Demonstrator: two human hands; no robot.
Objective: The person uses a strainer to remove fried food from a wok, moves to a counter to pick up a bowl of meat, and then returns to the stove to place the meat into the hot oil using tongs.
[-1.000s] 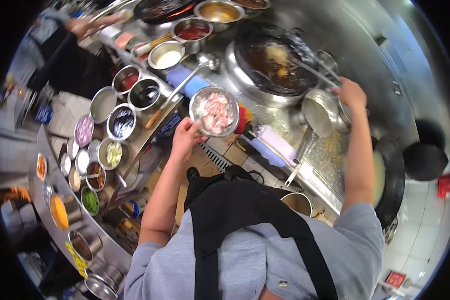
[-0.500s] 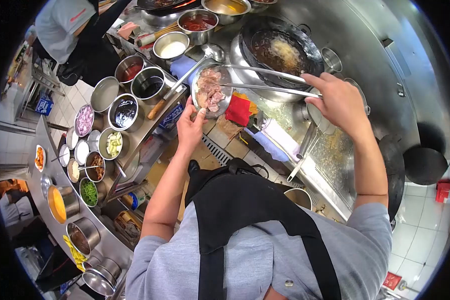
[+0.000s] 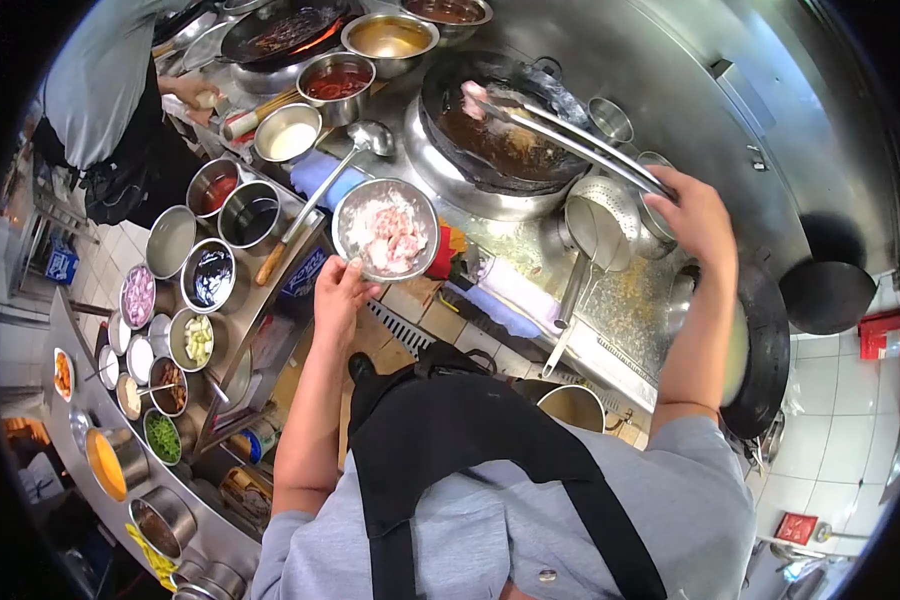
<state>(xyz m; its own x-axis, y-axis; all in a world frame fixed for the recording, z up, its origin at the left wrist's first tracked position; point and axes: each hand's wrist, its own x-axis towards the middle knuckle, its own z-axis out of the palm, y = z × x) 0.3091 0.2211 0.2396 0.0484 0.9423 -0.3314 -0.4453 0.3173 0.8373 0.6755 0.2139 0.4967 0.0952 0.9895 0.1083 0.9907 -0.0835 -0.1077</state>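
My left hand [image 3: 342, 292] grips the lower left rim of a metal bowl [image 3: 346, 250], which holds pieces of pale pink raw meat [image 3: 392, 236] with white coating. My right hand [image 3: 692, 212] is closed on the rear end of long metal tongs [image 3: 590, 147]. Their tips hold a piece of meat [image 3: 475, 100] over the left part of a black wok [image 3: 510, 180]. Brown bubbling oil [image 3: 480, 140] fills the wok bottom.
A ladle [image 3: 370, 138] lies left of the wok, near bowls of sauce [image 3: 336, 80]. A perforated strainer [image 3: 602, 222] rests right of the wok. Containers of ingredients [image 3: 140, 294] line the left counter. Another person [image 3: 110, 90] stands at upper left.
The tongs have moved from the bowl to above the wok with a meat piece. The bowl now faces up more fully, and the whole view has shifted.
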